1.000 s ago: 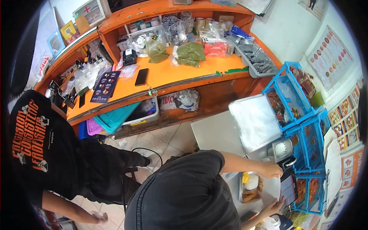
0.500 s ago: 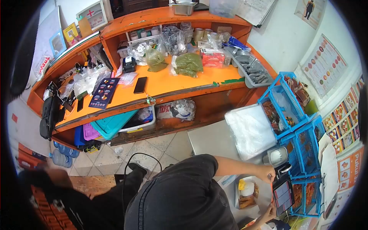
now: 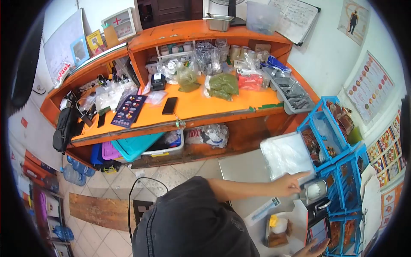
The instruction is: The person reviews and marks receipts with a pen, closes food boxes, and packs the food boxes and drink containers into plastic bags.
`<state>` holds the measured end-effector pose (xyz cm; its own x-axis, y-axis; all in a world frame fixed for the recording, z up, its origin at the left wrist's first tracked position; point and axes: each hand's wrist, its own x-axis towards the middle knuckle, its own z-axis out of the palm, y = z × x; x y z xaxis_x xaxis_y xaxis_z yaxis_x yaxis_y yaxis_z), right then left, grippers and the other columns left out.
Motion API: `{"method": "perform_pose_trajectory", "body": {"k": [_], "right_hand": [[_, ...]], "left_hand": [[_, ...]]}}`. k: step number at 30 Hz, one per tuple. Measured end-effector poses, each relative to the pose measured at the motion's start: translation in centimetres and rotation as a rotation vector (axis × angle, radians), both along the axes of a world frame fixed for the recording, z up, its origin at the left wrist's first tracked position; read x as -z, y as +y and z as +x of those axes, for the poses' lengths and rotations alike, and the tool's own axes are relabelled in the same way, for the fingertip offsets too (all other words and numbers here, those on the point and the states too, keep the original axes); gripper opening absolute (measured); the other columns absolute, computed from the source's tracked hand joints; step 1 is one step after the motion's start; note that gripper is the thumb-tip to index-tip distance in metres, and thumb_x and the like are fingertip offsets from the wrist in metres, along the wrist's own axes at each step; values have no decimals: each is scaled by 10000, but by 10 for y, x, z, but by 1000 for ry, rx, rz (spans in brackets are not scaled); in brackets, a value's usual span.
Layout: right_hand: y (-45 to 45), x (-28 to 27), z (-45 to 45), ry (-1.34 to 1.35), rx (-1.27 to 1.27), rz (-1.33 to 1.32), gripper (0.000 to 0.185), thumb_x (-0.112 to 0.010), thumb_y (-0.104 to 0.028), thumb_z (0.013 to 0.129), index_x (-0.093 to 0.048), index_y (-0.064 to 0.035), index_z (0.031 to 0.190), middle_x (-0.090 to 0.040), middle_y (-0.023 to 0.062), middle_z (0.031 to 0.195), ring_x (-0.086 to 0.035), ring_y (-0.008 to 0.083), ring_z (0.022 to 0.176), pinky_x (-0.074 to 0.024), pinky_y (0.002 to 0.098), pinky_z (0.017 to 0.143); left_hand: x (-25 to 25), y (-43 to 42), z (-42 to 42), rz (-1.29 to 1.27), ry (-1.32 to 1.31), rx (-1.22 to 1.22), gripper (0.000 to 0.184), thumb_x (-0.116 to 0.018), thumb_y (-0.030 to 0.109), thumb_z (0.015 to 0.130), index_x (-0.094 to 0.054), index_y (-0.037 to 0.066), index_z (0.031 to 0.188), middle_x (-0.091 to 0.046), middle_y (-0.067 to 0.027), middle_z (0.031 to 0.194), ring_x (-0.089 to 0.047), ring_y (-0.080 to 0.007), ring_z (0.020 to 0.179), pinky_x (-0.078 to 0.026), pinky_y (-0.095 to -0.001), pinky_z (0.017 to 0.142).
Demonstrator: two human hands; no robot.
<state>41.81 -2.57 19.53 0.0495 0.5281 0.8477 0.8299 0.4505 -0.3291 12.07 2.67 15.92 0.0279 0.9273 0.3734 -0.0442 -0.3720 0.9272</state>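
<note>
My left hand (image 3: 287, 184) reaches over the plastic sheets at the counter's far side, index finger stretched out and nothing held. Just beyond it stands a metal container (image 3: 315, 191) with something white and rounded inside. At the bottom edge, my right hand (image 3: 311, 249) has its fingers apart beside a tablet-like screen (image 3: 319, 233); part of this hand is cut off. Between my arms lies an open paper food box (image 3: 295, 218) with a raised orange-edged side. In it are a white mound like rice (image 3: 280, 225), a yellow packet (image 3: 273, 220) and brown fried pieces (image 3: 279, 240).
Clear plastic sheets (image 3: 286, 156) lie on the metal counter (image 3: 242, 166). Blue baskets (image 3: 342, 180) with packed items line the right side. An orange desk (image 3: 192, 103) carries bags, a phone (image 3: 170, 106) and a grey tray (image 3: 295, 94). A cable (image 3: 132, 195) loops over the floor.
Both hands have come off the box's raised side. My left hand moved up toward the plastic sheets, my right hand down. The other person at lower left has gone out of view.
</note>
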Motion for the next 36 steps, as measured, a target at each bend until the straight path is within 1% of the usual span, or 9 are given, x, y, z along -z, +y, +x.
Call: {"method": "perform_pose_trajectory", "body": {"k": [2, 3, 4, 9, 14, 22, 28, 32, 36], "right_hand": [[2, 6, -28, 249, -60, -160, 470, -687, -256, 876, -550, 32, 1221, -624, 207, 1061, -621, 302, 911, -528, 395, 766], [4, 12, -47, 299, -98, -187, 459, -689, -265, 875, -563, 27, 1207, -636, 195, 1036, -625, 290, 881, -527, 385, 749], [8, 20, -69, 347, -137, -213, 450, -690, -274, 874, -576, 22, 1192, -647, 182, 1011, -629, 278, 850, -526, 376, 733], [3, 51, -229, 542, -520, -516, 410, -584, -54, 886, -470, 5, 1276, -605, 72, 856, -565, 154, 844, -442, 282, 839], [-13, 59, -409, 414, -775, -649, 331, -558, -24, 882, -514, 14, 1208, -607, 70, 834, -567, 147, 820, -435, 281, 841], [-32, 40, -558, 77, -834, -781, 188, -596, 4, 817, -613, 38, 1001, -651, 110, 764, -622, 173, 719, -482, 307, 750], [-28, 38, -611, -109, -792, -863, 149, -625, -28, 820, -629, 18, 962, -660, 102, 765, -628, 157, 709, -488, 283, 665], [-19, 37, -646, -144, -847, -855, 150, -627, 13, 789, -635, 16, 938, -656, 121, 772, -641, 190, 698, -504, 300, 682], [-11, 36, -669, -133, -889, -879, 137, -624, 17, 792, -639, 16, 929, -662, 130, 809, -644, 198, 703, -504, 294, 684]], "left_hand": [[21, -21, -68, 156, 302, -212, 220, -648, 184, 854, -680, 82, 1046, -622, -129, 642, -631, -225, 608, -485, -311, 594], [21, -44, -106, -33, 504, -351, 210, -646, 203, 849, -682, 34, 731, -569, -135, 596, -594, -248, 577, -457, -339, 564], [47, -55, -148, -54, 504, -471, 250, -635, 214, 849, -644, 18, 694, -575, -128, 604, -556, -235, 543, -448, -343, 550], [113, -154, -379, -168, -17, -1478, 239, -521, 235, 928, -593, 8, 912, -607, -143, 844, -575, -298, 818, -443, -391, 776], [163, -227, -630, -160, 439, -2186, 289, -594, 249, 882, -545, -14, 990, -530, -207, 1016, -504, -354, 952, -394, -468, 838], [129, -237, -872, -382, 669, -2005, 488, -659, 235, 752, -535, -63, 1118, -455, -247, 1264, -462, -422, 1155, -386, -446, 975], [116, -228, -940, -1107, 539, -1548, 669, -595, 338, 729, -505, -17, 1290, -267, -242, 1473, -263, -412, 1354, -243, -520, 1081], [119, -220, -947, -910, 418, -1546, 595, -677, 323, 700, -600, 30, 1212, -344, -250, 1432, -197, -453, 1366, -128, -622, 1065], [145, -224, -911, -244, 97, -1819, 452, -779, 297, 704, -669, -37, 988, -673, -154, 861, -622, -235, 811, -476, -381, 761]]}}
